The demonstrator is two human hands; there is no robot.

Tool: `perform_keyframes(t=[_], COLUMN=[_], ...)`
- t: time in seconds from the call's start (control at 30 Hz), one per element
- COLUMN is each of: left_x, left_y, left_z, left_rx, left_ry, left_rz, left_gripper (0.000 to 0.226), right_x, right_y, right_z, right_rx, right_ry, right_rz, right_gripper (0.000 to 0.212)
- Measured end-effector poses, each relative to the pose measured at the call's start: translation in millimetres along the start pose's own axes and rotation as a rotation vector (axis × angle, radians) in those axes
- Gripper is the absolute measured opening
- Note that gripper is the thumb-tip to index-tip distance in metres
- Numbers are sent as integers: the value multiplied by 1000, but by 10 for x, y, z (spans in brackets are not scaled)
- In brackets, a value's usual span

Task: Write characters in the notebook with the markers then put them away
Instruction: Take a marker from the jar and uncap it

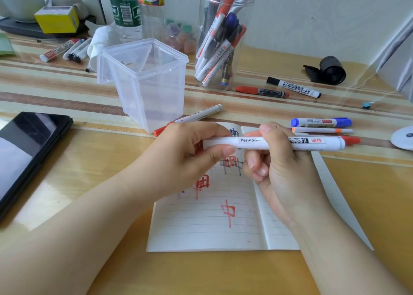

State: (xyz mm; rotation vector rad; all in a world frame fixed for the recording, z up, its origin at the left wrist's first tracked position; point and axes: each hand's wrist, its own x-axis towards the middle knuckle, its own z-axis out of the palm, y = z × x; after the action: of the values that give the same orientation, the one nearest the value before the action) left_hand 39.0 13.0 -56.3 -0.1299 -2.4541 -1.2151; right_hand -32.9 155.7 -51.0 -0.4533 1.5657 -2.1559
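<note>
A white permanent marker (250, 143) with a red end lies level above the open lined notebook (207, 225). My left hand (185, 158) grips its left end, which is hidden in the fingers. My right hand (279, 162) holds the barrel in the middle, thumb on top. Red and dark characters are written on the notebook's left page. Just beyond the notebook stands an empty clear square tub (145, 82). A round clear jar (221, 37) behind it holds several markers.
Loose markers lie on the table: a red-capped one (190, 119) by the tub, a blue one (321, 122), an orange pen (321, 130), a red one (261, 91) and a black one (293, 87). A phone (24, 151) lies at left. Bottles stand behind.
</note>
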Motion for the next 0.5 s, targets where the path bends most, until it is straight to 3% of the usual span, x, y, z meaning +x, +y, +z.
perform_keyframes(t=[0.13,0.2,0.33,0.5], left_x=[54,40,6,4], left_y=[6,-32,-140,-148], left_z=[-16,-50,-116,-100], left_rx=[-194,-197,-105,-73], left_ry=[117,231,391,349], left_rz=[-139,-222,-306,-282], left_gripper=[15,19,22,17], right_x=[-8,15,63,25], right_y=[-58,-64,-40,-36], right_z=[-10,-89,-270,-316], right_rx=[-49,-143,-353,-710], right_ry=[-51,67,263,91], right_rz=[39,-7,-291,-444], right_gripper=[44,38,22,13])
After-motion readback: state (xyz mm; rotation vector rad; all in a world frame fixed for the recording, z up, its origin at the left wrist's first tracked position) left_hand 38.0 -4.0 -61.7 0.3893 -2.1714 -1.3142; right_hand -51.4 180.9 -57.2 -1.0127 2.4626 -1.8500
